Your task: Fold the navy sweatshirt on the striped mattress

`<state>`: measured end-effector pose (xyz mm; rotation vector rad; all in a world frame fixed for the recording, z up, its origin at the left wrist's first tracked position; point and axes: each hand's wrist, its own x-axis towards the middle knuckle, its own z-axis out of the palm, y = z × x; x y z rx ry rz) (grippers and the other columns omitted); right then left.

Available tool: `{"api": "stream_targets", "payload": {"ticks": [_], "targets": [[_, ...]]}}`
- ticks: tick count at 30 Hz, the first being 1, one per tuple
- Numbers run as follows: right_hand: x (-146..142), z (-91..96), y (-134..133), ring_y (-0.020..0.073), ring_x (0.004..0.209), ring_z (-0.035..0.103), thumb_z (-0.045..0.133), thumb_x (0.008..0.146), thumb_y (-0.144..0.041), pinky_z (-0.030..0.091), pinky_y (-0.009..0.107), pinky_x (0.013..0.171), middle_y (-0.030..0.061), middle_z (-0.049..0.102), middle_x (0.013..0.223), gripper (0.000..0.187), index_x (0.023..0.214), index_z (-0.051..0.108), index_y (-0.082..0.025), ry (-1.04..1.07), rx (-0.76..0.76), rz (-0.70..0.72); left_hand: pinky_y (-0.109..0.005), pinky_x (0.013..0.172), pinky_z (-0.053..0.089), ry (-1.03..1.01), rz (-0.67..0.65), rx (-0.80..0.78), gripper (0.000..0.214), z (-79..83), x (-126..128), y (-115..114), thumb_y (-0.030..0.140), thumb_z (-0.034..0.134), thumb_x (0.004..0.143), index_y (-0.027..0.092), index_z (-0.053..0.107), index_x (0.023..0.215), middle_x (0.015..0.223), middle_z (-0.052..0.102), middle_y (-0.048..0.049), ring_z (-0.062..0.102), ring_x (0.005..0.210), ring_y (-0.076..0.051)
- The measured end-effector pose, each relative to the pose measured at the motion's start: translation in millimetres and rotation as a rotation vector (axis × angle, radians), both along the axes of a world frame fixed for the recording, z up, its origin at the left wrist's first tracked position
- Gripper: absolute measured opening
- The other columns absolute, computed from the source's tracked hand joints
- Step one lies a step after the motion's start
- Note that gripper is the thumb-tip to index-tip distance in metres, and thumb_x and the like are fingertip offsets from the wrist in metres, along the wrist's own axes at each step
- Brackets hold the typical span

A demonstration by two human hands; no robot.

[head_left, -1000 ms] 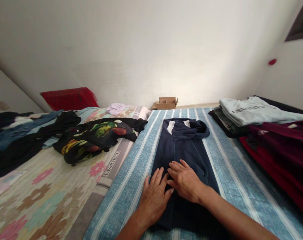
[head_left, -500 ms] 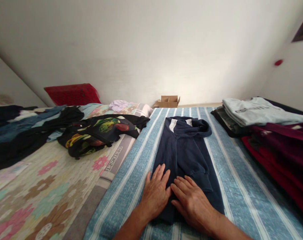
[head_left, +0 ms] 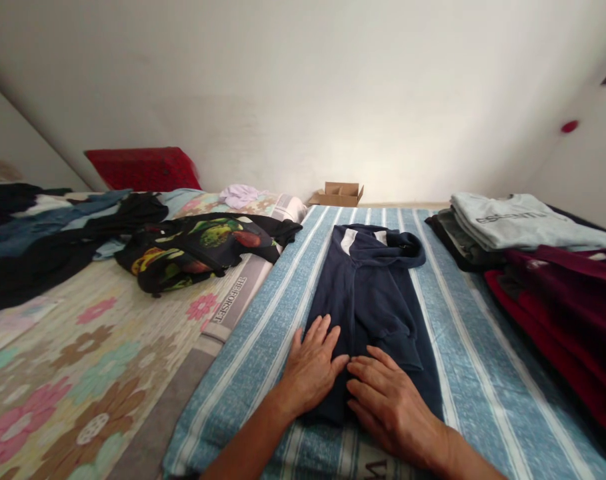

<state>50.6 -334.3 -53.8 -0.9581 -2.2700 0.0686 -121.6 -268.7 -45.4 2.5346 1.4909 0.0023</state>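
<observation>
1. Across the blue-striped bedsheet (head_left: 487,373), we see a navy hooded sweatshirt (head_left: 367,307) lying folded lengthwise, its hood at the far end, centred on the bare cloth, where it seems to have room to lie flat.
2. Our left hand (head_left: 313,367) is open, palm down, on the sweatshirt's near end, fingers spread and gripping nothing.
3. Our right hand (head_left: 393,407) is equally open and flat just beside it, apparently pressing the layers smooth.
4. To the left, on a floral bedspread (head_left: 83,387), lies a black printed T-shirt (head_left: 197,250), loosely spread.
5. To the right, a pale grey T-shirt (head_left: 513,220) tops a folded stack, beside maroon garments (head_left: 567,300), apparently kept apart from the loose clothes.
</observation>
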Motion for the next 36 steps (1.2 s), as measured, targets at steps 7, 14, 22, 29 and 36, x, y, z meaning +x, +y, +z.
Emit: {"api": "stream_targets", "payload": {"ticks": [7, 14, 22, 29, 36], "targets": [[-7.7, -8.0, -21.9, 0.0167, 0.078, 0.055, 0.042, 0.084, -0.007, 0.045, 0.036, 0.081, 0.0059, 0.06, 0.077, 0.018, 0.074, 0.055, -0.016, 0.029, 0.035, 0.086, -0.056, 0.106, 0.021, -0.037, -0.014, 0.008, 0.051, 3.0, 0.8, 0.7, 0.042, 0.04, 0.09, 0.018, 0.041, 0.135, 0.147, 0.029, -0.0121, 0.021, 0.137, -0.028], [-18.2, -36.2, -28.6, 0.0202, 0.087, 0.055, 0.034, 0.087, -0.009, 0.045, 0.036, 0.079, 0.0092, 0.063, 0.088, 0.027, 0.091, 0.06, -0.013, 0.008, 0.141, 0.036, -0.052, 0.108, 0.021, -0.099, -0.03, -0.048, 0.05, 14.6, -2.8, 0.4, 0.043, 0.039, 0.09, 0.015, 0.046, 0.131, 0.145, 0.034, -0.0127, 0.023, 0.136, -0.027], [-12.0, -27.3, -22.7, 0.0191, 0.093, 0.058, 0.038, 0.088, -0.01, 0.047, 0.031, 0.079, 0.0074, 0.066, 0.091, 0.023, 0.091, 0.06, -0.015, 0.038, 0.128, -0.006, -0.048, 0.11, 0.024, -0.239, -0.288, -0.173, 0.066, 30.7, -34.6, -46.0, 0.041, 0.061, 0.076, 0.02, 0.041, 0.135, 0.144, 0.036, -0.0101, 0.027, 0.135, -0.026], [-8.7, -10.9, -16.7, 0.0193, 0.094, 0.057, 0.038, 0.086, -0.009, 0.046, 0.034, 0.083, 0.0084, 0.065, 0.093, 0.024, 0.089, 0.06, -0.015, 0.038, 0.042, -0.036, -0.046, 0.107, 0.033, -0.231, -0.237, 0.008, 0.062, 10.2, -30.1, -60.2, 0.007, 0.049, 0.069, 0.014, 0.045, 0.13, 0.137, 0.046, -0.0121, 0.037, 0.13, -0.024], [4.1, -2.3, 3.6, 0.0211, 0.101, 0.057, 0.042, 0.086, -0.009, 0.043, 0.039, 0.092, 0.0094, 0.066, 0.098, 0.023, 0.088, 0.063, -0.016, -0.037, -0.003, -0.156, -0.036, 0.096, 0.047, -0.51, -0.112, 0.27, 0.032, 8.2, -23.7, -54.3, 0.01, 0.039, 0.082, 0.015, 0.059, 0.107, 0.105, 0.068, -0.0095, 0.062, 0.102, -0.019]]}}
